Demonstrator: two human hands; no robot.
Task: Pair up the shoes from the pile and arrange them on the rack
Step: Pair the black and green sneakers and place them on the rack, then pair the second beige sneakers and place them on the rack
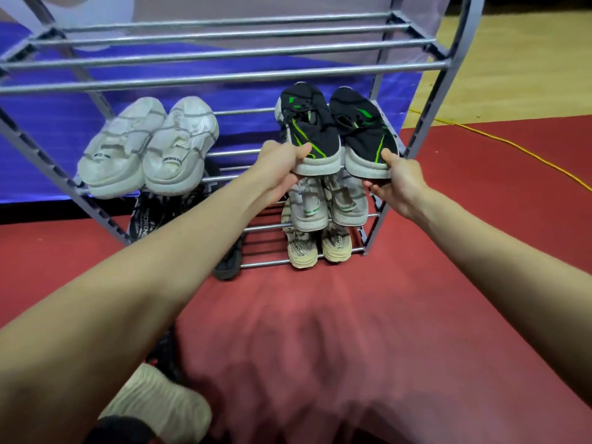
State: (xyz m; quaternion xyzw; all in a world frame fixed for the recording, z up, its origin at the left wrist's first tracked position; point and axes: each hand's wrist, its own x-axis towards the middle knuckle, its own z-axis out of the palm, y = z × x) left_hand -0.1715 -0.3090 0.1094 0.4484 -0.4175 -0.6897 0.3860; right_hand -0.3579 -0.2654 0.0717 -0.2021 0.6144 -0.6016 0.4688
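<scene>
The dark sandal (pixel 144 219) at lower left of the rack shows partial letters "ORENG". The beige ribbed-sole shoes (pixel 317 248) at centre bottom carry lettering too blurred to read with certainty.

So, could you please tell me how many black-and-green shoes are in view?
2, both on the rack: one shoe gripped by the left hand, the other shoe by the right hand. None seems hidden.

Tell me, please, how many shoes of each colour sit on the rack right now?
White sneakers: 2
Black-and-green sneakers, held by the hands: 2
Grey sneakers: 2
Beige sneakers: 2
Black sandals: at least 1, partly hidden
Total: at least 9
</scene>
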